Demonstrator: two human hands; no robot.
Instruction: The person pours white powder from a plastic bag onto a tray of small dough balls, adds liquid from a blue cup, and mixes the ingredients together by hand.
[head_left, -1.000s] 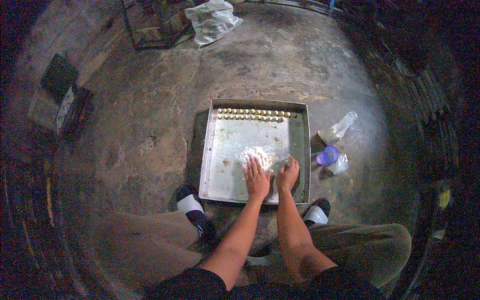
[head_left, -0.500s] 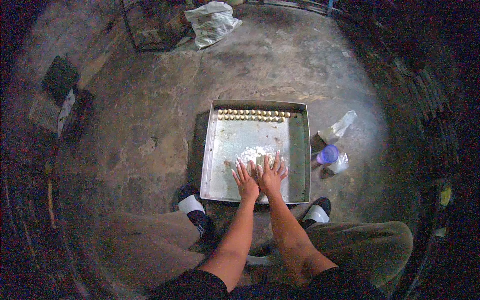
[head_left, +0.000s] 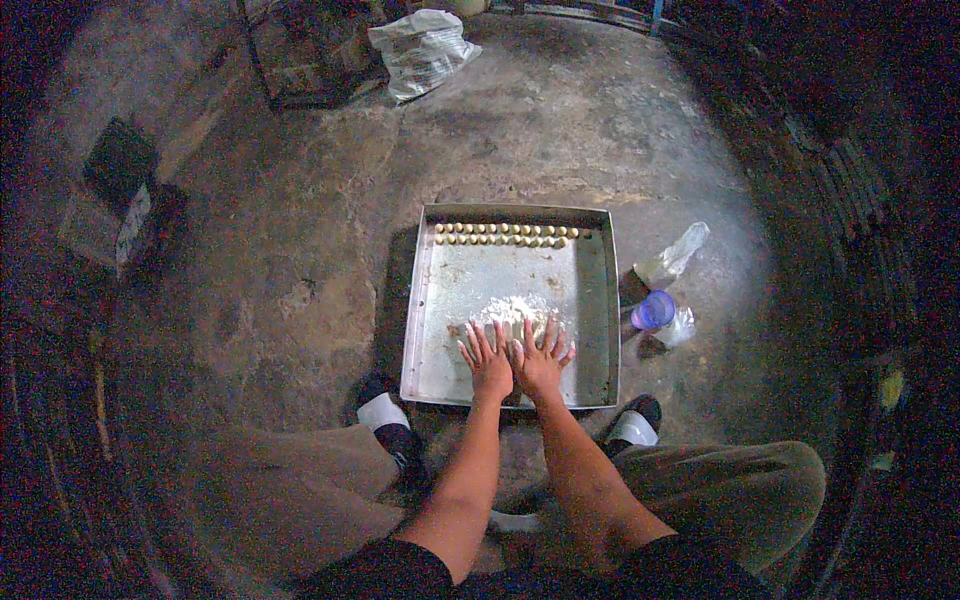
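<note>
Both hands lie flat, palms down, in a square metal tray (head_left: 450,285) on the floor between my feet. My left hand (head_left: 488,367) has its fingers stretched out and spread, with white dust on the tips. Close beside it is my right hand (head_left: 541,362), equally flat and open. Their fingertips reach the near edge of a patch of white powder (head_left: 512,308), which looks like flour. Whatever may be under the palms is hidden. Along the tray's far wall, small pale dough balls (head_left: 505,236) stand in two rows.
Right of the tray are a purple cup (head_left: 655,310), a clear plastic bag (head_left: 682,326) and a white plastic bag (head_left: 675,256). A white sack (head_left: 420,52) sits far back by a dark frame. My shoes flank the tray's near corners.
Both hands have drawn back a little toward me, the right one more visibly, baring more of the powder. The dough balls and the tray stay as they were.
</note>
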